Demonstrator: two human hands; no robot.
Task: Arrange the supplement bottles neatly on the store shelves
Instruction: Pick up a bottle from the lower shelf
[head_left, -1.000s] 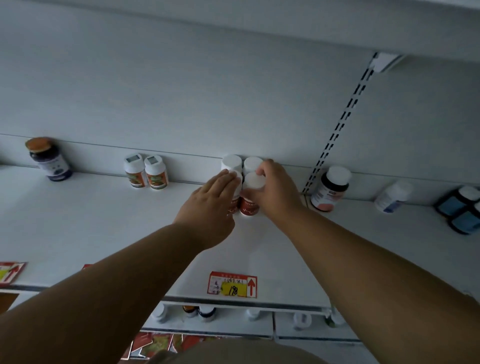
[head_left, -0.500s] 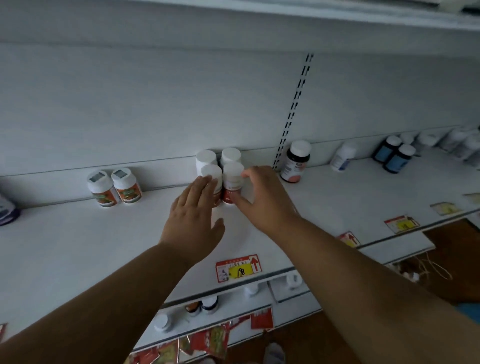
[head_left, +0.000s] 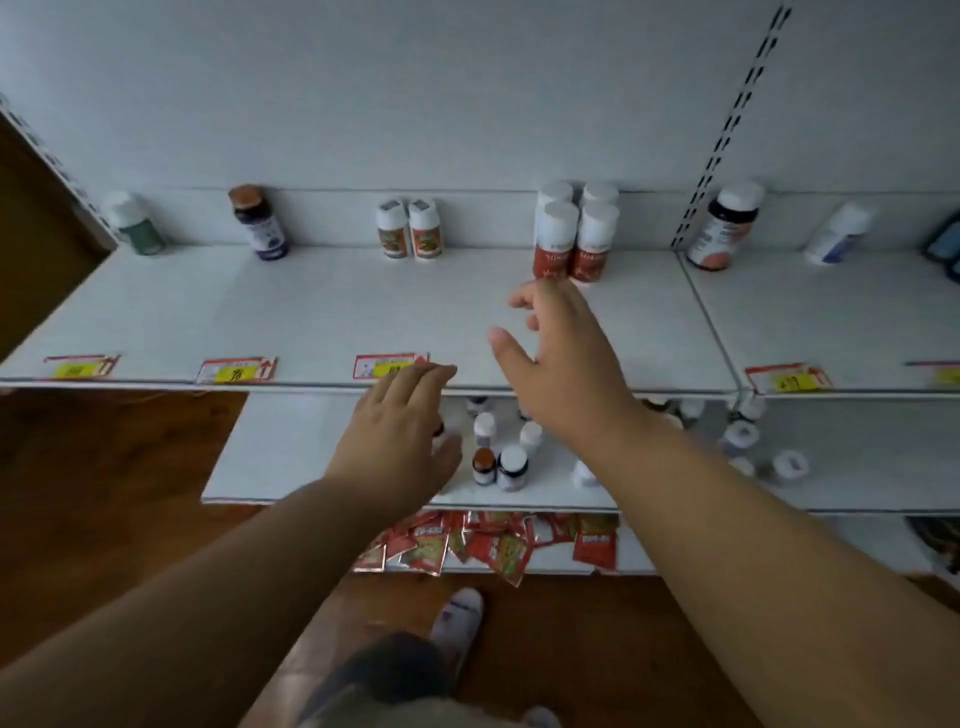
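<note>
Several white-capped bottles with red labels (head_left: 574, 234) stand in a tight block at the back of the upper shelf (head_left: 322, 312). My right hand (head_left: 563, 358) hovers just in front of them, fingers spread, holding nothing. My left hand (head_left: 397, 441) is lower, open, over the front edge of the upper shelf and above the lower shelf (head_left: 280, 447). A cluster of small bottles (head_left: 498, 457) stands on the lower shelf between my hands; part of it is hidden by my left hand.
Along the back of the upper shelf stand a green bottle (head_left: 137, 223), a dark brown-capped bottle (head_left: 260, 223), two orange-labelled bottles (head_left: 410, 228), a dark white-capped bottle (head_left: 724, 226) and a tilted white bottle (head_left: 836, 234). Price tags (head_left: 236, 370) line the edge. Red packets (head_left: 493, 543) lie below.
Both hands have let go of the red-labelled bottles and drawn back toward me. The left hand dropped to the shelf edge. The view tilted down, showing the lower shelf and floor.
</note>
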